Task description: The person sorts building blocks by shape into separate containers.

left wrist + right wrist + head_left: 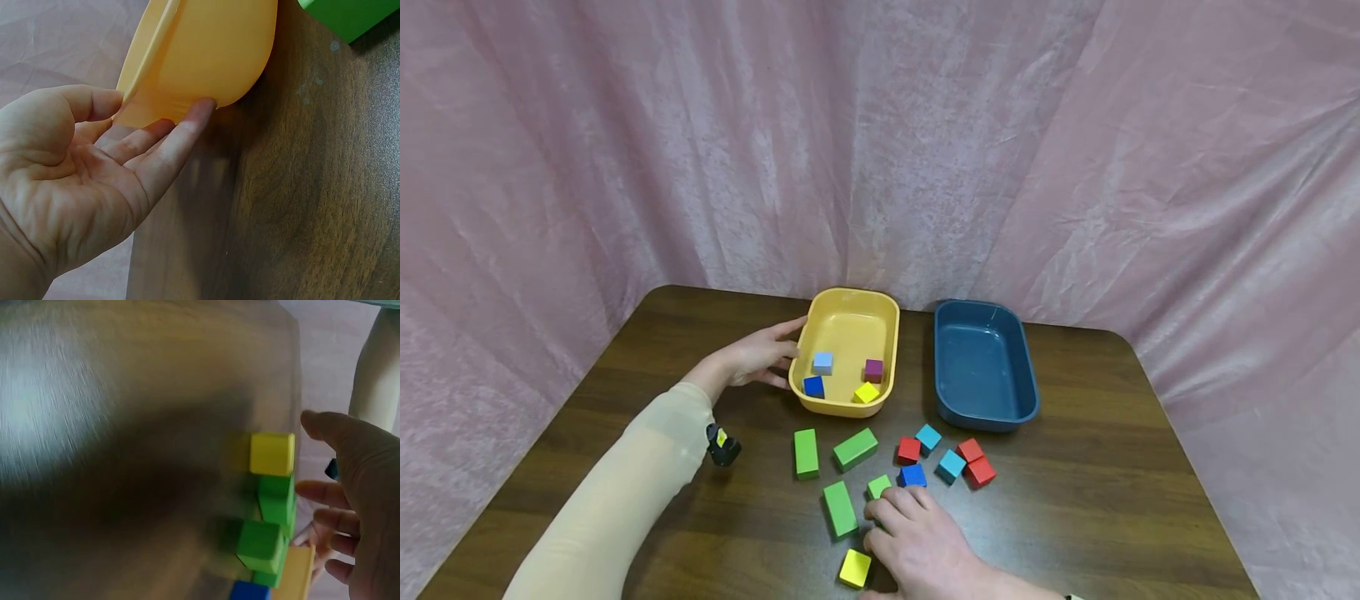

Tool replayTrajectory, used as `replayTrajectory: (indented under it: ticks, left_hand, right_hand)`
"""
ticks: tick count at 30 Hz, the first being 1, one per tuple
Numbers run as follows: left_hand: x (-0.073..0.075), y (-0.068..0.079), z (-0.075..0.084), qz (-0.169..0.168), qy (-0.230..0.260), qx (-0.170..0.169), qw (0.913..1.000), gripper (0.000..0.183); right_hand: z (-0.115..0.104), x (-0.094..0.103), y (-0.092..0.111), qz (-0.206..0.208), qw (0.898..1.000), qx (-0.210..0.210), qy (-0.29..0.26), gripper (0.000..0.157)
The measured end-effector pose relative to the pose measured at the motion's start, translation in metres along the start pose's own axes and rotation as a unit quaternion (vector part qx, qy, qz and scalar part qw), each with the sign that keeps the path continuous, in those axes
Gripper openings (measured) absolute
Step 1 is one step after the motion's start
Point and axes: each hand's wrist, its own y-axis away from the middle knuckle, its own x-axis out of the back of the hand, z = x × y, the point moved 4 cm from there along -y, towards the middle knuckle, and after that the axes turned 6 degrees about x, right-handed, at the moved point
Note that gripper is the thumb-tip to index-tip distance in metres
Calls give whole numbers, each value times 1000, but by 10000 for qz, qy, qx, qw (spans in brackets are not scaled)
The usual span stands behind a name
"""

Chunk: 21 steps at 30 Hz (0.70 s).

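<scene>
Left grip (760, 354): wide, fingers spread and nearly straight, thumb at the rim and fingertips against the outer wall of the yellow tray (850, 327); none of them curls round it.
Yellow tray: directly right of the left grip, touching it, upright on the table (1075, 467).
Cubes inside: light blue cube (823, 362) and dark blue cube (813, 387) on the side close to the left grip; purple cube (873, 371) and yellow cube (866, 392) on the side away from it.
Right grip (921, 542): loosely parted, fingers slightly bent, thumb apart, holding nothing; it hovers low among blocks, and contact with any cannot be told.
Green cube (878, 486): just past the right grip's fingertips, partly covered by them.
Loose yellow cube (855, 568): just left of the right grip, near its thumb.
Blue cube (913, 476): just beyond the right grip's fingers.
Long green blocks (840, 509): three, left of the right grip, two of them farther forward.
Red cubes (981, 473) and turquoise cubes (951, 466): three and two, loosely grouped ahead of the right grip, mostly rightward.
Blue tray (985, 358): farther ahead and right of the right grip, well apart from it.
Pink curtain (925, 150): beyond both grips, behind the table.
</scene>
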Motion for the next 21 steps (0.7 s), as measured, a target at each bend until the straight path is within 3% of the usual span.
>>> replayTrajectory:
  ticks: [10, 21]
  left_hand:
    - [1, -1, -1, 50, -109, 26, 9999, 74]
    - [1, 0, -1, 85, -134, 50, 9999, 74]
  right_hand:
    - [-3, -14, 2, 29, 9993, -372, 84, 47]
    - [-7, -16, 1, 157, 9996, -147, 190, 42]
